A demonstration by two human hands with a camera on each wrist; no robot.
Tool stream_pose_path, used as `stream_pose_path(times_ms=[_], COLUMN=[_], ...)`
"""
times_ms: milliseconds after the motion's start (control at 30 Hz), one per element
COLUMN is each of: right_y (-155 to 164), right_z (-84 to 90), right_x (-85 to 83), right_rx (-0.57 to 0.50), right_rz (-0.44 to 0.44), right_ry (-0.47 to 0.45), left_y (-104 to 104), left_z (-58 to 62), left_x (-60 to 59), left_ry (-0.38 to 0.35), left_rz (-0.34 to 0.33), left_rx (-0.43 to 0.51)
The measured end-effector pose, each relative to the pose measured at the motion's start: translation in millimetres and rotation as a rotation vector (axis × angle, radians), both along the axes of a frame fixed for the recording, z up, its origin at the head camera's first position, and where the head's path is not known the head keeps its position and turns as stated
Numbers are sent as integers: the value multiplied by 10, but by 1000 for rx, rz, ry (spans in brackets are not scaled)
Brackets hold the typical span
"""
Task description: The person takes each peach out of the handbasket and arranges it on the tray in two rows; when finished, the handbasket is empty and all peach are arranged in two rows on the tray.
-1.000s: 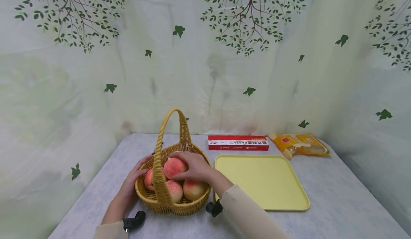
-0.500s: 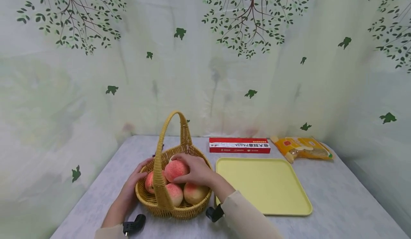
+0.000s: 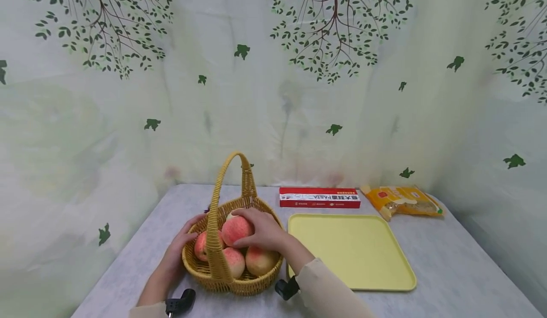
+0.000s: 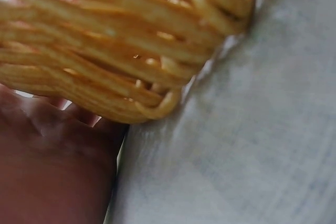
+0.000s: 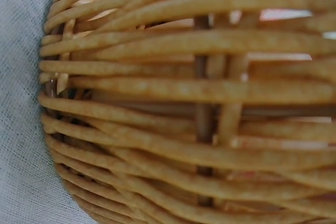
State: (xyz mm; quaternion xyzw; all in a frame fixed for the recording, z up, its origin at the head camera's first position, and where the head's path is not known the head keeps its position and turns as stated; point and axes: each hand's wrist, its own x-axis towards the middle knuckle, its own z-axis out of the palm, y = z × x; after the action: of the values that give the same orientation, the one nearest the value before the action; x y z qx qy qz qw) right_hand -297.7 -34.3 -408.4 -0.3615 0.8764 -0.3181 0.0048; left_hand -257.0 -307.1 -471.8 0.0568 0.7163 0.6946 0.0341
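A wicker basket (image 3: 252, 287) with a tall arched handle stands on the table, several peaches inside. My right hand (image 3: 265, 230) reaches in from the right and grips a pink peach (image 3: 236, 231) between fingers and thumb. Around it lie a peach at the left (image 3: 202, 247), one in front (image 3: 234, 262) and a paler one at the right (image 3: 259, 261). My left hand (image 3: 175, 249) holds the basket's left rim. In the left wrist view that hand (image 4: 52, 156) is against the woven side (image 4: 115, 40). Only weave (image 5: 210, 87) and tabletop fill the right wrist view; the right hand is hidden there.
A yellow tray (image 3: 350, 251) lies right of the basket, partly under the right forearm. Behind it sit a red and white pasta box (image 3: 319, 198) and an orange food bag (image 3: 401, 201). A leaf-patterned curtain (image 3: 273, 99) hangs behind the table (image 3: 453, 270).
The head view has tilted slightly, so everything sits a little lower in it. Both hands keep their places on the peach and the basket rim.
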Motion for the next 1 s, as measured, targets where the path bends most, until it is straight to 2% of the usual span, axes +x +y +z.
stream_pose_path(times_ms=[200, 433, 700, 833, 1000], right_y=[10, 51, 182, 240, 331], right_z=[-39, -12, -53, -99, -104], right_x=[28, 71, 154, 198, 208], right_rx=[-40, -150, -286, -352, -443], right_rz=[-1, -23, -15, -8, -16], right_ry=[76, 10, 28, 22, -30], left_y=[16, 14, 28, 19, 10], left_z=[-4, 2, -28, -25, 8], left_x=[30, 21, 0, 22, 18], left_ry=[-12, 2, 24, -7, -12], left_rz=[17, 8, 14, 28, 33], left_rx=[1, 17, 17, -3, -19])
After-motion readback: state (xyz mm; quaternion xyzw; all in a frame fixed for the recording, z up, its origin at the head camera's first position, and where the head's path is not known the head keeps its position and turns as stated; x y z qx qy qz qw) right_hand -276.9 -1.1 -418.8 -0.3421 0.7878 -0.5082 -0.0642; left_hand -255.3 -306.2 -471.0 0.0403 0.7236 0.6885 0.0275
